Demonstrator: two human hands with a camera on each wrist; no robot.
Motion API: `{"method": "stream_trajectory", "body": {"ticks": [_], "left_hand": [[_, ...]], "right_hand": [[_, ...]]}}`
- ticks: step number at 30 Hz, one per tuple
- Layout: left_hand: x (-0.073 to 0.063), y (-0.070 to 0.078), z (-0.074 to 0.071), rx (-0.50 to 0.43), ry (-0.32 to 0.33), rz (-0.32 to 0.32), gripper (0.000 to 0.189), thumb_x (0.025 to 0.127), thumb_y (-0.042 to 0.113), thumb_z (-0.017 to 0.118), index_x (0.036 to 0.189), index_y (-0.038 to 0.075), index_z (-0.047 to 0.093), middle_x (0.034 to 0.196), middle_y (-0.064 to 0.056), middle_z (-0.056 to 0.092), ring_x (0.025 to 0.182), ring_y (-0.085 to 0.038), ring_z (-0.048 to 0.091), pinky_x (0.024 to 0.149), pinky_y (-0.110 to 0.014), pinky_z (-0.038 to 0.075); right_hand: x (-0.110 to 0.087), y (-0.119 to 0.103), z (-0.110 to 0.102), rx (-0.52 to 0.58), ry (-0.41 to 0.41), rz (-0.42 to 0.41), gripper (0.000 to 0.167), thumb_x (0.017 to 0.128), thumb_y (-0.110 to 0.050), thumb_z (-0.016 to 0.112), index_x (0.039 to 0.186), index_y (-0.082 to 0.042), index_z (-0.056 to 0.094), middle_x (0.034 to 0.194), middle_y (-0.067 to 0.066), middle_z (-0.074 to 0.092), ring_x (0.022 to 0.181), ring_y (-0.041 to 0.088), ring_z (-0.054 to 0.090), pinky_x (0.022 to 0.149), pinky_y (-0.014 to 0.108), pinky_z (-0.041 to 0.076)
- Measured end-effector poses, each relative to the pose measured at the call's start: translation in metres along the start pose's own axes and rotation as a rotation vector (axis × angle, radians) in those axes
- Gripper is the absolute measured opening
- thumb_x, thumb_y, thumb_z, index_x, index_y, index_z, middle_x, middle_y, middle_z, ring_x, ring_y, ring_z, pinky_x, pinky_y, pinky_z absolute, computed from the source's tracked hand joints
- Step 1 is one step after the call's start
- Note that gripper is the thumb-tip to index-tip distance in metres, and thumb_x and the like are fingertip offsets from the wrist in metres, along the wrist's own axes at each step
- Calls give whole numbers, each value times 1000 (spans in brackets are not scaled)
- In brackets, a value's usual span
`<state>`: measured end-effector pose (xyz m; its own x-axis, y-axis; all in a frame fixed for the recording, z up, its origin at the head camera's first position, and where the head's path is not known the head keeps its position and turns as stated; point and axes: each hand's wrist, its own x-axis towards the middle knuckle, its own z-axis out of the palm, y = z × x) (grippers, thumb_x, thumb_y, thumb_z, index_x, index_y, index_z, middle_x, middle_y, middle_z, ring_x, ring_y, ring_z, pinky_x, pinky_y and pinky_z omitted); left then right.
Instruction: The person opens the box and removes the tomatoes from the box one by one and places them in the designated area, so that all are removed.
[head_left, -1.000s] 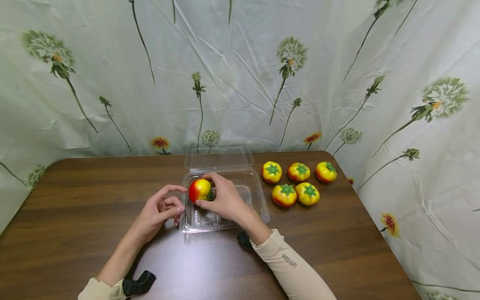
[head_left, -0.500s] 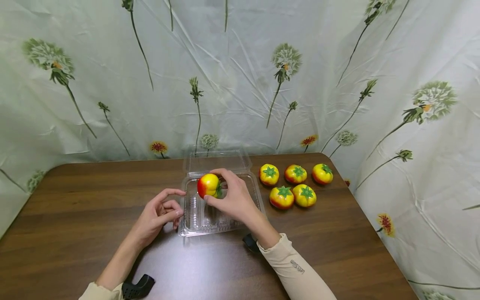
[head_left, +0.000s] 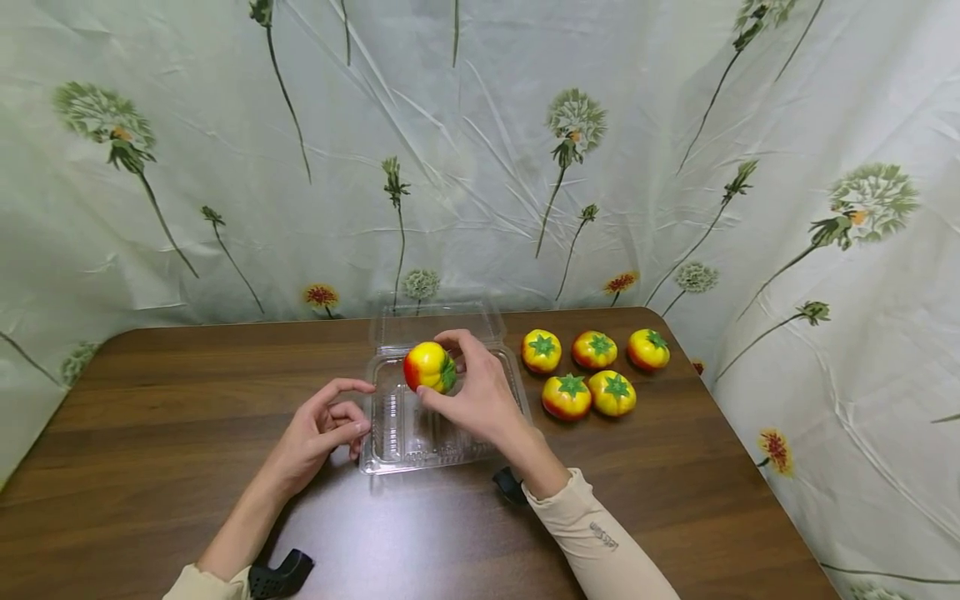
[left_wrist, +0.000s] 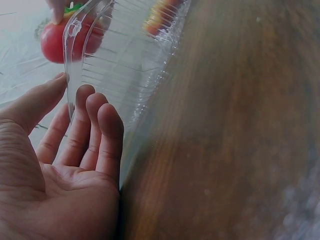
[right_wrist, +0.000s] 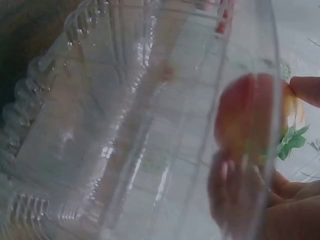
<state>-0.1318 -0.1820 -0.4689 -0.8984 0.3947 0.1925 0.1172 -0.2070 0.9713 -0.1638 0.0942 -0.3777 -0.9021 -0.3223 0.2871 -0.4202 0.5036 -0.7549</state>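
A glossy yellow-red tomato-like fruit (head_left: 429, 367) with a green leaf cap is held between the thumb and fingers of my right hand (head_left: 480, 392). The hand holds it over the clear plastic clamshell container (head_left: 390, 467), whose lid (head_left: 442, 323) is folded back. In the right wrist view the fruit (right_wrist: 245, 115) shows partly through the clear wall. My left hand (head_left: 318, 429) is at the container's left edge, its fingers loosely bent. In the left wrist view the left thumb and fingers (left_wrist: 107, 120) are right at the container's rim (left_wrist: 70, 55).
Several similar fruits (head_left: 567, 397) stand on the brown wooden table (head_left: 187, 417), right of the container, with leaf caps up. Behind the table's far edge hangs a pale curtain (head_left: 480, 167) printed with dandelions. A black wrist device (head_left: 281, 575) sits by the left sleeve.
My right hand has moved the fruit right and slightly away, from the container's left side toward its middle, with the leaf cap turning more into view. The left hand has stayed by the container's edge.
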Motion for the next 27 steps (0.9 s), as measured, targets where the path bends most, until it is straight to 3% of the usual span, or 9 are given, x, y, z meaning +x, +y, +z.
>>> {"method": "stream_trajectory", "body": {"ticks": [8,17,27], "left_hand": [[0,-1,0,-9,-10,9,44,100,-14,56,141,-1,48,85,-2,72,62,-21,61,56,-32,57],[1,0,0,-16,-12,8,44,100,-14,56,142,-2,47,86,-2,72,64,-18,63,56,-32,57],[0,1,1,-20,-9,-3,45,100,-13,56,143,-2,46,86,-2,72,65,-14,65,57,-33,58]], "right_hand": [[0,3,-9,-12,53,-22,55,80,-25,84,130,-16,62,121,1,67,107,16,61,89,42,59],[0,7,-15,-12,71,-48,56,80,-26,85,130,-17,63,118,-1,64,107,13,59,88,30,59],[-1,8,-21,-39,82,-35,55,80,-27,85,130,-20,63,118,-4,62,104,11,59,83,33,56]]}}
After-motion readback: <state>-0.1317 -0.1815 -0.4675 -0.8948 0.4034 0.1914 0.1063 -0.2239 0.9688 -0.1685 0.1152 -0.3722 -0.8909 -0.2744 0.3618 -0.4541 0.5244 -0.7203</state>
